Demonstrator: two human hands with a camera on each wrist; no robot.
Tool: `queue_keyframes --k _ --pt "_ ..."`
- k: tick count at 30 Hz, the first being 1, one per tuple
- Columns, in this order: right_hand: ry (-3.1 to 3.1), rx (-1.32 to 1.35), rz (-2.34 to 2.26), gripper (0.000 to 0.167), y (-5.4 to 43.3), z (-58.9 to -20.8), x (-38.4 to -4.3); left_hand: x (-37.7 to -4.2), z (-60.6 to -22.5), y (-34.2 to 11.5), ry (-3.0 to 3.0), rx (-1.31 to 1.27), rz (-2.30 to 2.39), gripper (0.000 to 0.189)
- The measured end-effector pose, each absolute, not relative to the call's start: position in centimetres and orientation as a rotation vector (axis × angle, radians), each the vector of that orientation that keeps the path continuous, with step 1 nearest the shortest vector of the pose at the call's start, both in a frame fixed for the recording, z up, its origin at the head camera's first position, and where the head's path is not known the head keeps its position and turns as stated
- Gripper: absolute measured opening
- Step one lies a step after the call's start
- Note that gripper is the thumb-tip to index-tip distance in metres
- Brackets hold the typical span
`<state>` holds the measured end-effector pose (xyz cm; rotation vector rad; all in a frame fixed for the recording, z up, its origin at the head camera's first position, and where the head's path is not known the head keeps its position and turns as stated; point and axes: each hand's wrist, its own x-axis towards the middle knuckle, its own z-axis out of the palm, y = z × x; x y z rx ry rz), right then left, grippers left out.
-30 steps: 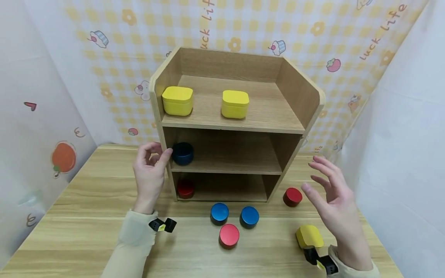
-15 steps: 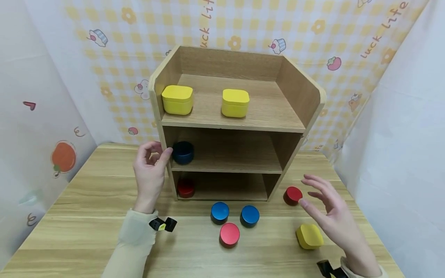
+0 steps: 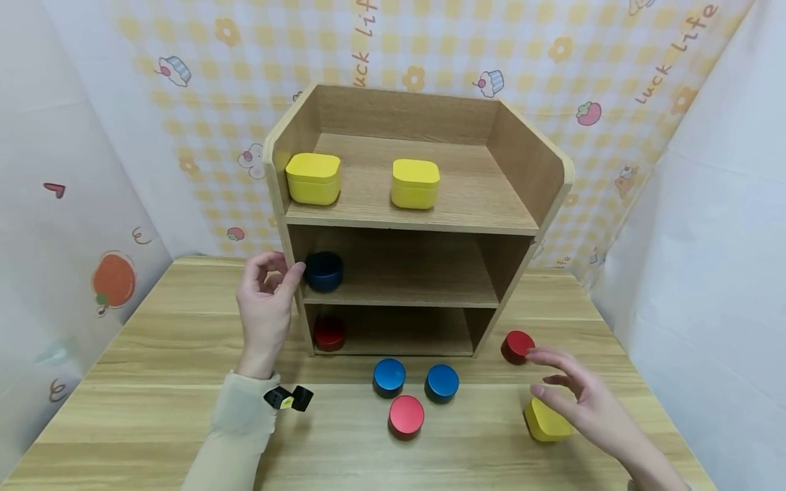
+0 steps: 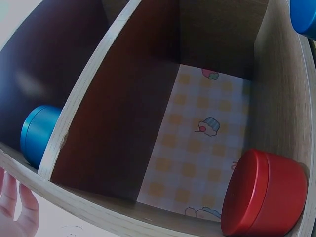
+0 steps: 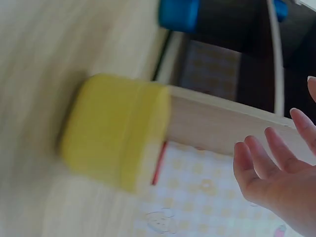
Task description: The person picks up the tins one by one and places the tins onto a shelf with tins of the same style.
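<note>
There it stands, the three-tier, pale wooden shelf (image 3: 417, 273), and the person's left hand (image 3: 266, 317) grips its left side panel! Out in front of the shelf's right side, the right hand (image 3: 591, 409) hovers, fingers apart, nothing held, close over a yellow, round-cornered, smooth lidded box (image 3: 543, 423). Closer to the shelf's right foot sits a red, round, metallic-looking tin (image 3: 517, 346), near those fingertips.

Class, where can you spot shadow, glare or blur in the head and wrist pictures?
Head view: shadow in the lower two compartments of the three-tier wooden shelf; left wrist view: a pale sheen in the compartment holding the glossy blue cylinder, washed-out white beside the left hand; right wrist view: the yellow rounded box and pale wooden tabletop look blurred.
</note>
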<state>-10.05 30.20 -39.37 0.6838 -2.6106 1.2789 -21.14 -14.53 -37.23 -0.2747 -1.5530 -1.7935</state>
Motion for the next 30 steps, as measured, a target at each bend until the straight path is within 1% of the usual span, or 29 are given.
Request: queue_keyframes --k 6,14,21,30 --pt "-2.663 0.727 1.147 0.049 31.0 -40.5 -9.7 -21.3 -37.3 -14.6 -1.534 -0.296 -1.807 0.03" --pt "-2.669 0.801 0.787 0.059 32.3 -42.3 -9.0 -21.1 -37.2 -14.5 -1.515 -0.305 -1.83 0.029" --pt "-2.762 0.765 0.828 0.058 33.8 -42.9 -8.6 -21.2 -37.3 -14.5 -1.505 -0.314 -1.823 0.029" --pt "-2.819 0.83 0.935 0.067 35.5 -44.2 -8.7 -21.2 -37.4 -14.6 -1.501 -0.332 -1.811 0.029"
